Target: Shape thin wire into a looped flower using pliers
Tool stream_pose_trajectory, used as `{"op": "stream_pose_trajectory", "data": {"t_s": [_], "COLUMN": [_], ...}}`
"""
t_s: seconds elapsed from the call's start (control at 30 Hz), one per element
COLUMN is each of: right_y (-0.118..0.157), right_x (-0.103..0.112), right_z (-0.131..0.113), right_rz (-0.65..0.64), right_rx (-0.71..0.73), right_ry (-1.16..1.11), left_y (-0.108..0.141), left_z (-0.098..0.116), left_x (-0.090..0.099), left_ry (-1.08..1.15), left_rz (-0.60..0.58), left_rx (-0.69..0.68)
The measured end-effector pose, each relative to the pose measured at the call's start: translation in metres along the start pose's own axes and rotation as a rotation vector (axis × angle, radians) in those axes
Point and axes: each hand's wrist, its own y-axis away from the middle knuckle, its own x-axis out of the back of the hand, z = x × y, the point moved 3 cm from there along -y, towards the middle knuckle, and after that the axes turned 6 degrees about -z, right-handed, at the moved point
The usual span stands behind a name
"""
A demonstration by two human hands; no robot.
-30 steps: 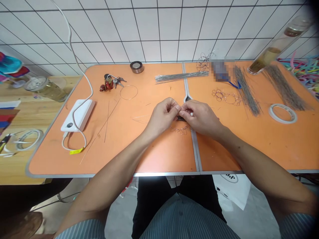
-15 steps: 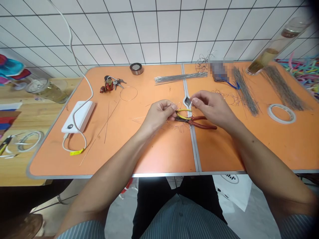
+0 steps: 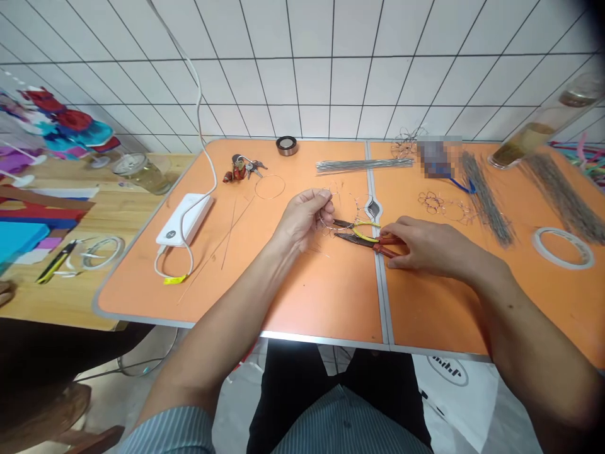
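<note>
Above orange counter [image 3: 321, 302], our left grip [image 3: 302, 217] pinches thin bent wire [image 3: 329, 227]; just beside, across metal seam [image 3: 385, 302], our right grip [image 3: 418, 243] clasps red-handled pliers [image 3: 363, 236], jaws parted.

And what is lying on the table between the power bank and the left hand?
In the head view, two thin crossed wires lie between the power bank and the left hand; a wire ring lies farther back.

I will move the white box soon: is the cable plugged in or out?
Plugged in: the cable's plug meets the white box at its near end, without visible gap.
</note>
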Motion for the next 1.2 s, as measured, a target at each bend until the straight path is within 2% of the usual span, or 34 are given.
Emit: {"op": "stream_pose_trajectory", "data": {"t_s": [0.17, 0.37, 0.6, 0.8, 1.0, 1.07, 1.2], "right_y": [-0.002, -0.001, -0.002, -0.003, -0.002, -0.006, -0.022], "right_x": [-0.004, 0.003, 0.008, 0.003, 0.000, -0.001, -0.008], "right_z": [-0.007, -0.016, -0.025, -0.021, -0.013, -0.012, -0.023], "right_rz": [0.026, 0.019, -0.024, 0.021, -0.077, -0.014, 0.288], "right_rx": [-0.001, -0.025, -0.055, -0.055, -0.049, -0.087, -0.137], "right_ry": [0.067, 0.141, 0.114, 0.136, 0.072, 0.058, -0.001], "left_y": [-0.002, -0.003, -0.005, -0.005, -0.006, -0.007, -0.006], "left_z": [0.003, 0.006, 0.007, 0.008, 0.004, 0.002, -0.002], "left_x": [0.003, 0.007, 0.010, 0.011, 0.010, 0.009, 0.005], "left_ry": [0.101, 0.187, 0.297, 0.316, 0.312, 0.305, 0.279], "left_rz": [0.040, 0.058, 0.069, 0.066, 0.059, 0.048, 0.010], "left_rx": [0.020, 0.038, 0.066, 0.074, 0.077, 0.074, 0.076]}}
